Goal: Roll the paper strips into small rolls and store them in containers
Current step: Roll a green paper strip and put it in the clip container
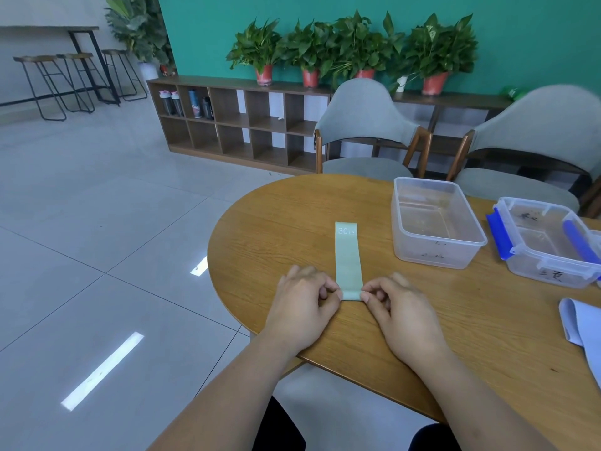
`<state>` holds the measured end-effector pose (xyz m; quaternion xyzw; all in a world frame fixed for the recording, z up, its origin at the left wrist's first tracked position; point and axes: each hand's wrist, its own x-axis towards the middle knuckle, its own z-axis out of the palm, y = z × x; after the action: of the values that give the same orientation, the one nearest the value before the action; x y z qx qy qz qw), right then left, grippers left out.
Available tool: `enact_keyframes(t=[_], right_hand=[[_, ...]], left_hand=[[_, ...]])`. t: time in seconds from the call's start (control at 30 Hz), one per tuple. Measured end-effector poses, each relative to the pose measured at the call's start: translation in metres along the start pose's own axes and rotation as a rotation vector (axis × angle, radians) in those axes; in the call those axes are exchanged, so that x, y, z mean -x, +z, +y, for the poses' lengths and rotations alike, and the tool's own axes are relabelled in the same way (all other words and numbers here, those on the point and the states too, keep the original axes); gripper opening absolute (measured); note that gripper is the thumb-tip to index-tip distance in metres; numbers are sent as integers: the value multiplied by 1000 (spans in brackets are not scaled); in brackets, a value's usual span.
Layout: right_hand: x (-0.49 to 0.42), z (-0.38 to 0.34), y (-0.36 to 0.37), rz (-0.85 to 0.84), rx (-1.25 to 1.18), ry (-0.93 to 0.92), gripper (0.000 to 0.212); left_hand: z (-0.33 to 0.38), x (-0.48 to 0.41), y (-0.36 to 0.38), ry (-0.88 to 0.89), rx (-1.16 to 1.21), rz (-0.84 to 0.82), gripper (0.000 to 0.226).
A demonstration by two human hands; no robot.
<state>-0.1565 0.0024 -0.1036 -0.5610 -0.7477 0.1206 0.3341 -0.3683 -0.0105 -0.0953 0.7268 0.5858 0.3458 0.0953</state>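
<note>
Both hands pinch the near end of a green strip.

The left hand (300,304) and right hand (398,307) grip the folded near end of the green strip (348,258) from either side; it lies flat on the table (276,229), beside the open container (435,222).

Wooden table (276,216) holds green strip (348,258), open tub (432,255), clip-lid box (553,271) — lilac strip (579,323).
</note>
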Motion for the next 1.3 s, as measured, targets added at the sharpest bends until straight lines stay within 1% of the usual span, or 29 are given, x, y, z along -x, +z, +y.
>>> enact_keyframes(t=[0.27,0.33,0.43,0.57,0.6,0.77,1.1,1.23,1.3], right_hand=[[1,-2,1,21,-1,-12,5],[1,-2,1,23,8,-19,6],[2,-1,3,39,32,-31,12],[3,-3,3,38,99,-58,27],[4,-3,2,33,103,-65,28],[3,-3,0,20,85,-77,16],[0,1,2,7,57,-48,16],[1,-1,1,35,10,-51,16],[1,-2,1,40,-3,-55,11]], left_hand=[[0,1,-1,19,18,20,5],[1,1,-1,20,8,24,7],[2,2,-1,25,-20,8,17],[1,2,-2,29,-25,3,18],[2,2,-2,32,-27,4,18],[3,1,-2,37,-50,-7,16],[3,1,-2,32,-48,-34,19],[3,1,-3,37,-28,-17,13],[4,2,-3,36,-18,-13,10]])
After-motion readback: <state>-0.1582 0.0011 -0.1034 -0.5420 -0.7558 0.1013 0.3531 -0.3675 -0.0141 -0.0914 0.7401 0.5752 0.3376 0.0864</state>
